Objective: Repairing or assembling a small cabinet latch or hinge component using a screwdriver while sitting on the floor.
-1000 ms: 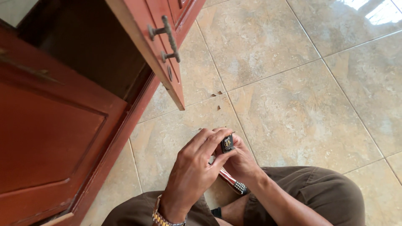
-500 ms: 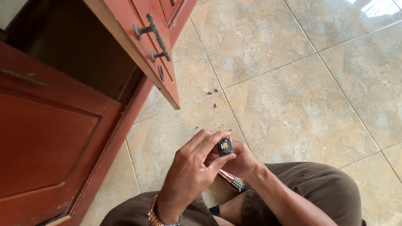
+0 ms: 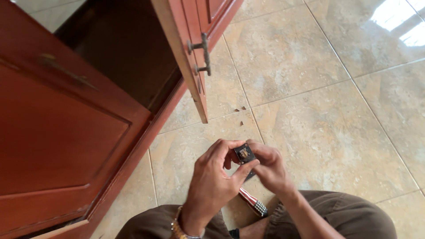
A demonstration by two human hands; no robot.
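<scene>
Pinching from both sides, the left hand (image 3: 211, 186) and the right hand (image 3: 270, 168) close their fingertips on a small dark square metal part (image 3: 244, 153) with a brassy centre, held between them above the tiled floor (image 3: 318, 115), in front of the person's knees. The left thumb and forefinger curl around its near and far edges; the right fingers press its right side. A red-and-white striped tool handle (image 3: 253, 204) with a studded metal end (partly hidden by the hands) pokes out below them. To the left stands a reddish wooden cabinet (image 3: 62, 146), its door (image 3: 186, 48) open, with a dark metal pull handle (image 3: 202, 52). Small brown chips (image 3: 241, 109) lie on the tile near the door's lower corner.
</scene>
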